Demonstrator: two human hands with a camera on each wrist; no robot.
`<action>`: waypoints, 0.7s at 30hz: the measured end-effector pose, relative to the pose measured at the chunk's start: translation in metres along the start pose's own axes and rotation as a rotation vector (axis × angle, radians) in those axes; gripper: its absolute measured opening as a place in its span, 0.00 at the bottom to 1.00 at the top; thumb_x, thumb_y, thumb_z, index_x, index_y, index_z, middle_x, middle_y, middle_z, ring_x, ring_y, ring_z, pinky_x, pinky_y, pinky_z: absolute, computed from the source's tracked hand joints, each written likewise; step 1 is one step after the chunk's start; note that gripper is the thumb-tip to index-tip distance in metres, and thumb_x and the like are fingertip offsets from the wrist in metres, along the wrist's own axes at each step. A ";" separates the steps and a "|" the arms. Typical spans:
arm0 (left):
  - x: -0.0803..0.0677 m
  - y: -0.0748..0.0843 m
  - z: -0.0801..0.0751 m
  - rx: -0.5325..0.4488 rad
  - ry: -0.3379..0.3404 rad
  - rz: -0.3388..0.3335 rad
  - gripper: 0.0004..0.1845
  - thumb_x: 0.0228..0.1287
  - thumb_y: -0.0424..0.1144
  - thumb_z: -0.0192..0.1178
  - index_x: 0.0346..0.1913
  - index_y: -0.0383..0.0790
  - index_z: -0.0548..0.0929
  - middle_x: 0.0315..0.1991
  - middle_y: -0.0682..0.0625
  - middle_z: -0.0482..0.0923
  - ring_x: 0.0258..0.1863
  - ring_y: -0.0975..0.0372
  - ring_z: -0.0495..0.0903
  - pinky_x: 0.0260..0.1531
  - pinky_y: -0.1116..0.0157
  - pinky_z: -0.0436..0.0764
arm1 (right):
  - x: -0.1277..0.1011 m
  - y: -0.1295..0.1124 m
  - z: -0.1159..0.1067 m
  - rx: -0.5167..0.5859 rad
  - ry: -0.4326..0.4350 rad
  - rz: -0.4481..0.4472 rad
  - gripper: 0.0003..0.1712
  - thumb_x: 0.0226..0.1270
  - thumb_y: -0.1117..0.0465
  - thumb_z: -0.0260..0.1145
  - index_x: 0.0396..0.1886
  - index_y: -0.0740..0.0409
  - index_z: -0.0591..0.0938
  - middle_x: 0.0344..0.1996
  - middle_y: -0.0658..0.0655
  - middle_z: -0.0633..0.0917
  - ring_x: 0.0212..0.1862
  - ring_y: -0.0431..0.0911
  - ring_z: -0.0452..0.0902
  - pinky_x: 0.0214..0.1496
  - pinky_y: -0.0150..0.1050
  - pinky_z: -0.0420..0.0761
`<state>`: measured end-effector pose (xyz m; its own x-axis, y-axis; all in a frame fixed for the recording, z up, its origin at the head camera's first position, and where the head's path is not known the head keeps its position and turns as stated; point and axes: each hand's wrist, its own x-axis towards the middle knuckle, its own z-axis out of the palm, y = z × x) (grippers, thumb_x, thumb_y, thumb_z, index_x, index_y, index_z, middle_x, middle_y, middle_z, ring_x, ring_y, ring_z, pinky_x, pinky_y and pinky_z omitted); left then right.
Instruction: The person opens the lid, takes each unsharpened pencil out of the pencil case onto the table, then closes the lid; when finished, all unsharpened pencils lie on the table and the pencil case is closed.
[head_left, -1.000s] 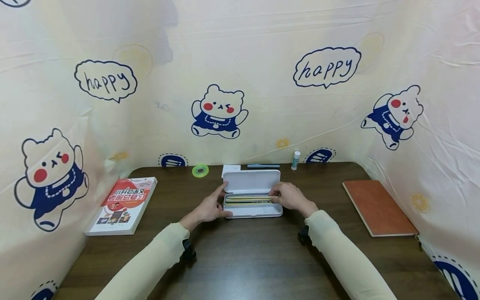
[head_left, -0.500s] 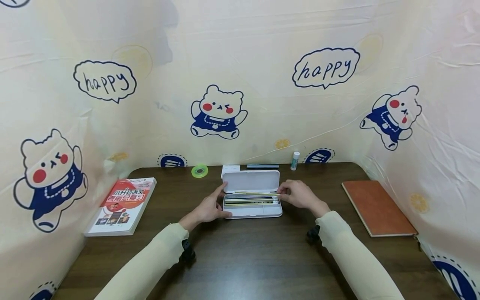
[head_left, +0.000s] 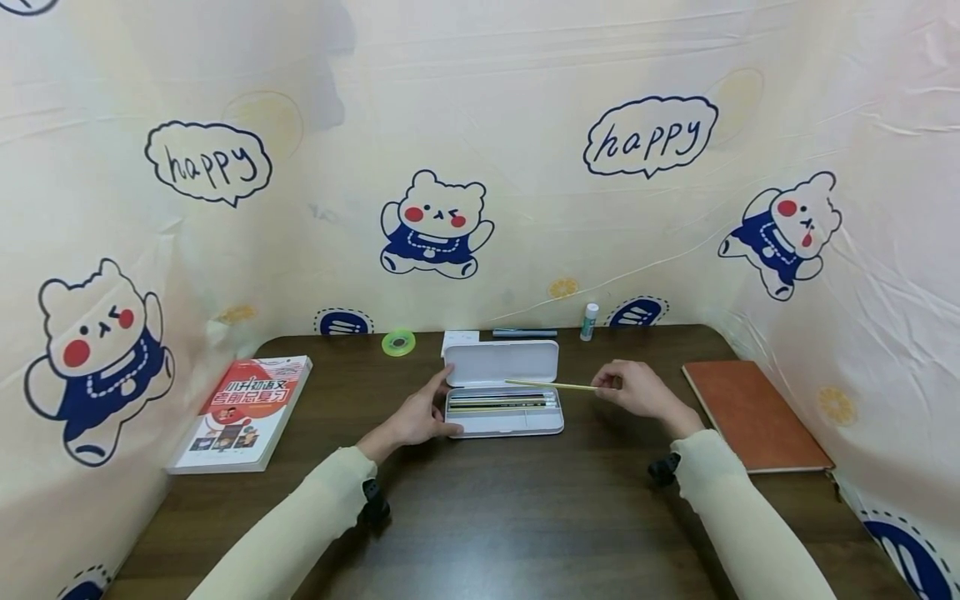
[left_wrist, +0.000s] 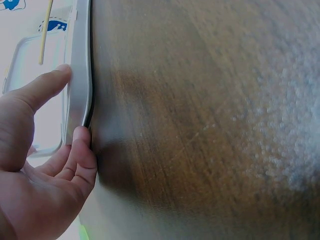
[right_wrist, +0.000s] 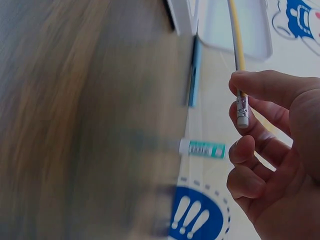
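A white pencil case (head_left: 506,424) lies on the table with its lid (head_left: 502,364) raised; several pencils (head_left: 498,402) rest in its tray. My left hand (head_left: 412,417) holds the case's left end, one digit at the front corner and another by the lid. The left wrist view shows its fingertips (left_wrist: 81,134) against the case wall. To the right of the case, my right hand (head_left: 637,388) pinches a yellow-striped pencil (head_left: 566,386) near its white eraser end (right_wrist: 242,120). The pencil's other end reaches leftward over the case.
Behind the case are a green tape roll (head_left: 398,342), a white paper (head_left: 460,337), a blue pen-like stick (head_left: 524,333) and a glue stick (head_left: 589,322). A book (head_left: 243,417) lies left, a brown notebook (head_left: 753,417) right. A printed cloth (head_left: 525,125) hangs behind the table.
My right hand has lifted the pencil from the tray and drawn it to the right. My left hand stays at the case's left end.
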<state>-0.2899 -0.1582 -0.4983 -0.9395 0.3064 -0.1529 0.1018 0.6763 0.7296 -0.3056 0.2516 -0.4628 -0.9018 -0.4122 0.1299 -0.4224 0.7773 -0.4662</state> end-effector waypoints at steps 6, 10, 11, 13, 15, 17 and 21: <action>-0.001 0.001 0.000 -0.010 -0.001 0.003 0.60 0.53 0.43 0.77 0.80 0.59 0.45 0.66 0.42 0.70 0.29 0.60 0.77 0.31 0.65 0.78 | -0.013 0.022 -0.009 0.006 0.007 0.057 0.02 0.65 0.61 0.70 0.36 0.52 0.87 0.30 0.49 0.83 0.33 0.43 0.73 0.37 0.38 0.73; -0.002 0.000 0.000 -0.012 0.001 0.010 0.60 0.53 0.42 0.77 0.81 0.58 0.46 0.66 0.42 0.71 0.29 0.60 0.77 0.30 0.65 0.77 | -0.019 0.037 -0.016 0.009 0.018 0.090 0.03 0.65 0.61 0.69 0.37 0.52 0.87 0.30 0.51 0.83 0.33 0.44 0.73 0.35 0.38 0.74; -0.002 0.000 0.000 -0.013 0.001 0.011 0.60 0.53 0.42 0.77 0.81 0.58 0.46 0.66 0.42 0.71 0.29 0.60 0.77 0.30 0.65 0.77 | -0.021 0.040 -0.017 0.010 0.020 0.099 0.03 0.66 0.62 0.69 0.37 0.52 0.87 0.31 0.51 0.84 0.33 0.45 0.73 0.35 0.39 0.74; -0.002 0.000 0.000 -0.013 0.003 0.014 0.60 0.53 0.42 0.77 0.81 0.58 0.46 0.66 0.42 0.71 0.29 0.61 0.77 0.30 0.65 0.77 | -0.023 0.047 -0.020 0.013 0.025 0.112 0.03 0.66 0.63 0.69 0.37 0.53 0.87 0.31 0.52 0.84 0.33 0.45 0.73 0.35 0.39 0.75; -0.001 -0.001 0.000 -0.012 0.004 0.013 0.60 0.53 0.42 0.77 0.80 0.58 0.46 0.66 0.42 0.71 0.28 0.61 0.77 0.30 0.65 0.77 | -0.025 0.053 -0.023 0.018 0.026 0.126 0.04 0.66 0.63 0.68 0.38 0.54 0.88 0.32 0.53 0.84 0.34 0.46 0.74 0.36 0.39 0.75; -0.001 -0.001 0.000 -0.008 0.005 0.011 0.60 0.53 0.43 0.77 0.80 0.59 0.46 0.66 0.42 0.70 0.28 0.60 0.77 0.30 0.65 0.77 | -0.027 0.058 -0.025 0.019 0.025 0.143 0.04 0.67 0.63 0.68 0.38 0.54 0.88 0.32 0.53 0.84 0.34 0.46 0.74 0.37 0.39 0.75; -0.002 0.000 0.000 -0.006 0.003 0.006 0.59 0.53 0.43 0.77 0.80 0.59 0.45 0.67 0.41 0.70 0.28 0.60 0.77 0.30 0.65 0.78 | -0.031 0.066 -0.027 0.017 0.020 0.168 0.04 0.67 0.63 0.67 0.38 0.54 0.88 0.32 0.53 0.85 0.35 0.47 0.74 0.38 0.40 0.75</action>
<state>-0.2883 -0.1588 -0.4986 -0.9400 0.3085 -0.1458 0.1059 0.6701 0.7347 -0.3078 0.3287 -0.4743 -0.9614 -0.2671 0.0665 -0.2640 0.8263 -0.4975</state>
